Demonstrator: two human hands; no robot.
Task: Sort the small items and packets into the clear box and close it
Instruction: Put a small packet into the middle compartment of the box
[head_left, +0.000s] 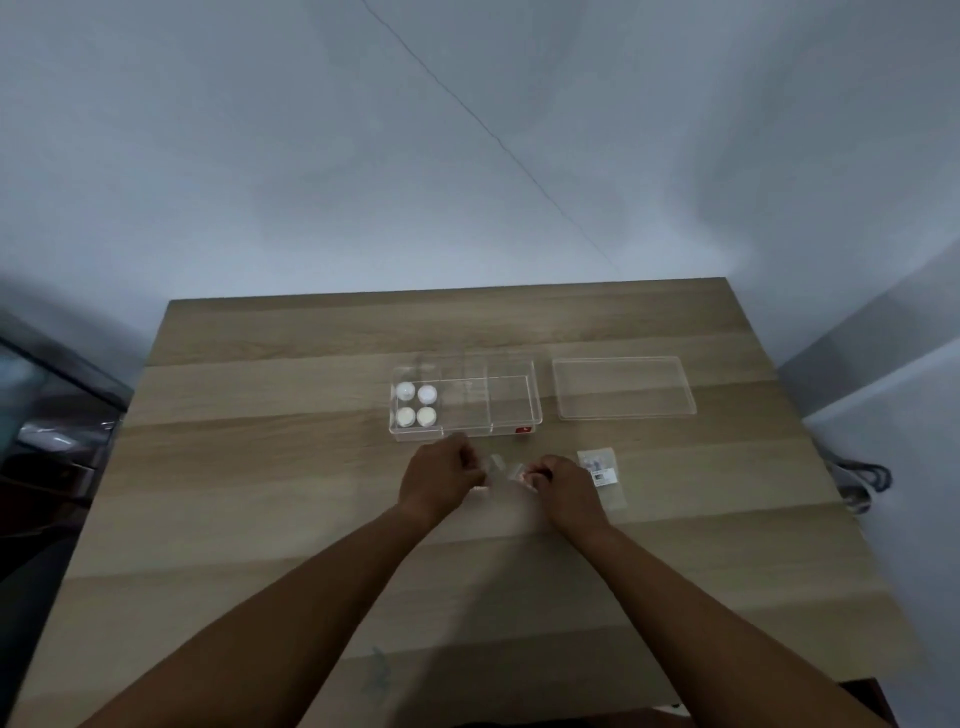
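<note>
A clear box (511, 402) with three compartments stands open on the wooden table. Its left compartment holds several small round white items (415, 404); the other two look empty. The clear lid (623, 387) lies flat to the right of the box. Just in front of the box, my left hand (439, 480) and my right hand (563, 488) both pinch a small clear packet (501, 475) with something pinkish inside, held between them. Another small packet (597, 466) with a printed label lies on the table right of my right hand.
The wooden table (311, 493) stands in a corner of white walls. Dark cables (862, 478) hang off its right edge. A dark glass-topped piece of furniture (47, 410) stands to the left.
</note>
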